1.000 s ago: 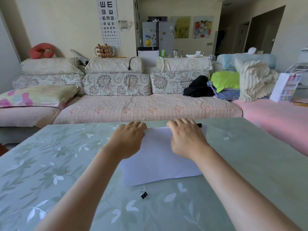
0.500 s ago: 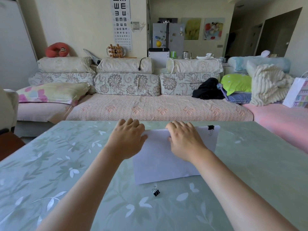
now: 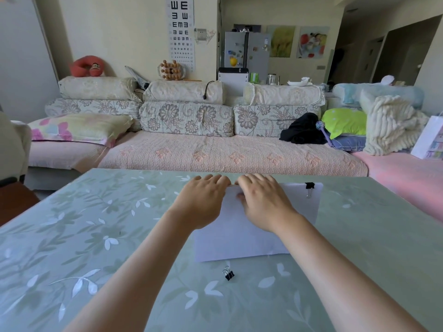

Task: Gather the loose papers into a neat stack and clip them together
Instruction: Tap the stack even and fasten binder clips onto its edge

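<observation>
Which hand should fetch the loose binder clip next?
Right, probably. The attached clip already secures the papers at their right end, freeing the right hand; the left hand holds the unclipped end. The loose clip lies between both arms.

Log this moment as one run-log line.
paper stack: flat on table | left hand: on far-left corner | right hand: pinches far edge | clipped binder clip: far-right corner | loose binder clip: by near edge, untouched
</observation>
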Demonstrator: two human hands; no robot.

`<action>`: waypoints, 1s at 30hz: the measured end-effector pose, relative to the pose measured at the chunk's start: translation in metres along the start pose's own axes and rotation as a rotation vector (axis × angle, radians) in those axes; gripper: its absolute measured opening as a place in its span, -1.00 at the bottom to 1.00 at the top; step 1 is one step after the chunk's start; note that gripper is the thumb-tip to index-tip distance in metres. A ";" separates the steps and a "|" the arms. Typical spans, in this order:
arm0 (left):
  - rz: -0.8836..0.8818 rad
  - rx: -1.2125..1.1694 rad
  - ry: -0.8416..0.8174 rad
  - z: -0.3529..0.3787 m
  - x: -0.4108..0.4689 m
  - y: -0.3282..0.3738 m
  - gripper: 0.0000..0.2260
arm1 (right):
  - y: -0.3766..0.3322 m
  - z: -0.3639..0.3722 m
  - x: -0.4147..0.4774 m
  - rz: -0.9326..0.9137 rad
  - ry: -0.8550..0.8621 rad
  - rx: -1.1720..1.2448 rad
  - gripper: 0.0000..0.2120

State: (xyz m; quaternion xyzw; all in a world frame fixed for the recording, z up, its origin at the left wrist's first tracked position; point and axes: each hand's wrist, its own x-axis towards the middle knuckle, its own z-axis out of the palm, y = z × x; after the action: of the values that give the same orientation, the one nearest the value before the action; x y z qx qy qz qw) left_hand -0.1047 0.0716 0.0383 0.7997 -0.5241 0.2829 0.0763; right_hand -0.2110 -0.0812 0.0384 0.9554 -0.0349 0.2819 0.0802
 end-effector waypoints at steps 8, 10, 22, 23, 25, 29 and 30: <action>-0.132 -0.144 -0.029 0.000 -0.021 -0.029 -0.58 | 0.001 0.006 -0.003 0.006 0.100 -0.036 -0.81; -0.161 -0.146 -0.024 0.003 -0.021 -0.029 -0.60 | -0.004 0.003 -0.005 -0.020 0.164 -0.054 -0.67; -0.191 -0.367 -0.016 0.003 -0.020 -0.023 -0.86 | -0.040 0.041 -0.053 0.140 -0.828 0.497 -0.67; -0.186 -0.371 -0.018 0.003 -0.020 -0.023 -0.86 | -0.040 0.045 -0.054 0.140 -0.824 0.516 -0.73; -0.178 -0.373 -0.018 0.002 -0.021 -0.023 -0.85 | -0.040 0.051 -0.056 0.139 -0.808 0.561 -0.88; -0.187 -0.366 -0.003 0.002 -0.022 -0.024 -0.84 | -0.043 0.043 -0.043 0.265 -0.685 0.698 -0.95; -0.192 -0.367 0.001 0.002 -0.022 -0.024 -0.84 | -0.043 0.035 -0.037 0.307 -0.624 0.764 -0.96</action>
State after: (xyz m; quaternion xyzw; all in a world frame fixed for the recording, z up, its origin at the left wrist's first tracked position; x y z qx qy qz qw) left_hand -0.0895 0.0983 0.0291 0.8186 -0.4881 0.1746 0.2474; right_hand -0.2188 -0.0442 -0.0168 0.9391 -0.0915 -0.0155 -0.3309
